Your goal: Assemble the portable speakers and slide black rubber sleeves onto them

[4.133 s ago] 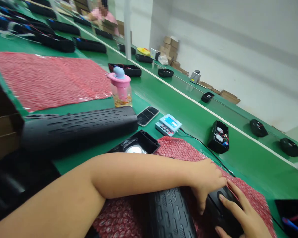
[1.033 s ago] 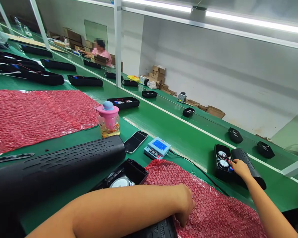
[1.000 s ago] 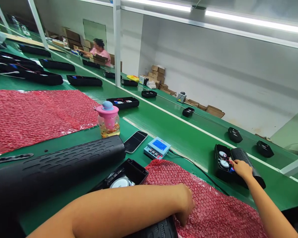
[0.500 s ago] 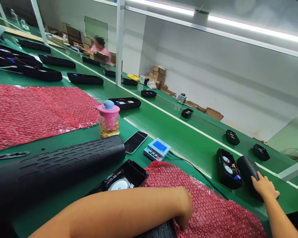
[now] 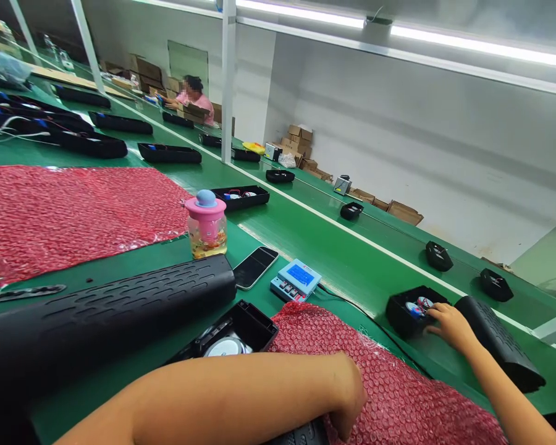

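My right hand (image 5: 449, 324) reaches out to the green belt and grips the near edge of a small open black speaker housing (image 5: 401, 312) with round drivers and wires inside. A black perforated cover (image 5: 500, 346) lies just right of it, beside my wrist. My left arm crosses the bottom of the view. My left hand (image 5: 349, 395) curls down over a black ribbed part (image 5: 301, 434) at the lower edge, on a red bubble-wrap sheet (image 5: 398, 395); its fingertips are hidden.
A long black perforated cover (image 5: 111, 315), an open housing with a speaker (image 5: 234, 337), a phone (image 5: 256, 267), a blue-screened tester (image 5: 296, 279) and a pink-lidded bottle (image 5: 207, 224) lie to the left. Small black parts (image 5: 438, 255) ride the far belt. A person in pink (image 5: 192, 99) works far back.
My right hand left the perforated cover and went back to the open housing, which has turned and slid left. The cover now lies farther right. My left hand stayed put.
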The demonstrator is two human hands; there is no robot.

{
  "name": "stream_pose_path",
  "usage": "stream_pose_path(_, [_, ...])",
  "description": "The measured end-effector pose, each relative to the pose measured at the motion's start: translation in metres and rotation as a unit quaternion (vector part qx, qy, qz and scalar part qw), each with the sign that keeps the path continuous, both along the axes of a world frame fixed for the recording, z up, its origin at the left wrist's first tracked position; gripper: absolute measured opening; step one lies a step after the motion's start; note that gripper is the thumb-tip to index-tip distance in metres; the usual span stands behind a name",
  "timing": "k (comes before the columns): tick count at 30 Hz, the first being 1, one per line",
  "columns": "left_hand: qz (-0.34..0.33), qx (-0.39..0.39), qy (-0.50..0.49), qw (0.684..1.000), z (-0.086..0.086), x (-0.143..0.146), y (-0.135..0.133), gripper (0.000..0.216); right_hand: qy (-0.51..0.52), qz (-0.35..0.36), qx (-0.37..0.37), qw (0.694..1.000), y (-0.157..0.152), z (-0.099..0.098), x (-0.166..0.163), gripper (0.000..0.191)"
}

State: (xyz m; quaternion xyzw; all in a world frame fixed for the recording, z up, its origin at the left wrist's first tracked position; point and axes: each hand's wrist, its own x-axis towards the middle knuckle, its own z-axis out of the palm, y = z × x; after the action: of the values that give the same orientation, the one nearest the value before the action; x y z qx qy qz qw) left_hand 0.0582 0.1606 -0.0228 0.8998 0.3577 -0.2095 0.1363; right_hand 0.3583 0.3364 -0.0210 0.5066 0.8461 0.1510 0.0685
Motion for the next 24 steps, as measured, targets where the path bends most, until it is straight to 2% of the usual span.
stream_pose_path(4, [-0.004,-0.005,0.009,1.000,0.010,-0.002,-0.003,0.047,0.034,-0.018,0.014,0.999,0.013,-0.006,-0.051,0.037])
stream_pose_path(9, [-0.004,-0.008,0.014,1.000,0.009,-0.002,-0.003,0.043,0.042,-0.128,0.038,0.990,0.029,-0.011,-0.083,0.044])
stream_pose_path(14, [0.039,-0.034,-0.024,0.998,-0.009,0.001,0.002,0.020,0.032,-0.171,0.049,0.983,0.038,-0.015,-0.096,0.035])
stream_pose_path(16, [0.032,-0.042,-0.012,0.999,-0.013,0.001,0.003,0.014,0.029,-0.183,0.062,0.981,0.037,-0.017,-0.100,0.035])
stream_pose_path(20, [0.000,-0.044,0.022,0.999,-0.010,0.002,0.003,0.011,0.023,-0.198,0.076,0.977,0.032,-0.012,-0.102,0.038])
stream_pose_path(24, [-0.001,-0.029,0.026,0.999,-0.002,0.005,0.002,0.023,0.023,-0.192,0.060,0.979,0.018,0.010,-0.095,0.046])
